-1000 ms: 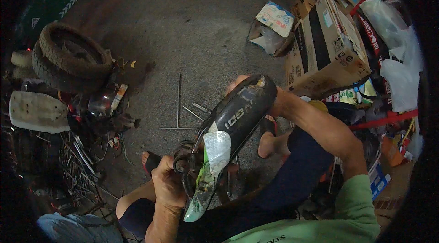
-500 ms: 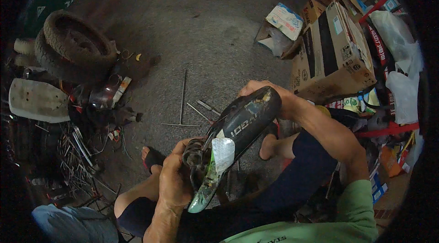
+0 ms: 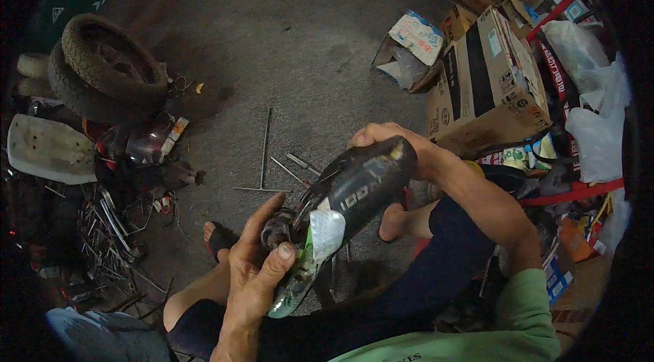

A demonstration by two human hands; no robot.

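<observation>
In front of my lap is a long black vehicle part [image 3: 371,188] with pale lettering, held at a slant. A silvery patch [image 3: 328,232] covers its middle, and a shiny pale-green piece [image 3: 293,290] forms its near end. My left hand [image 3: 252,263] grips this near end, thumb on top beside the green piece and fingers extended along a round dark fitting [image 3: 276,226]. My right hand [image 3: 426,154] is wrapped around the far end from behind, its fingertips partly hidden. A T-handle wrench [image 3: 264,151] and two thin metal tools [image 3: 300,164] lie on the floor beyond.
Stacked tyres [image 3: 112,66], a pale plate [image 3: 53,149] and a heap of metal rods [image 3: 112,226] crowd the left. At right stand a large cardboard box [image 3: 480,89], an open smaller box [image 3: 412,49] and plastic bags [image 3: 596,137]. My sandalled feet flank the part.
My left thumb has come over onto the top of the part near the green end, and the left fingers have straightened. My right hand keeps its grip. The view has shifted slightly.
</observation>
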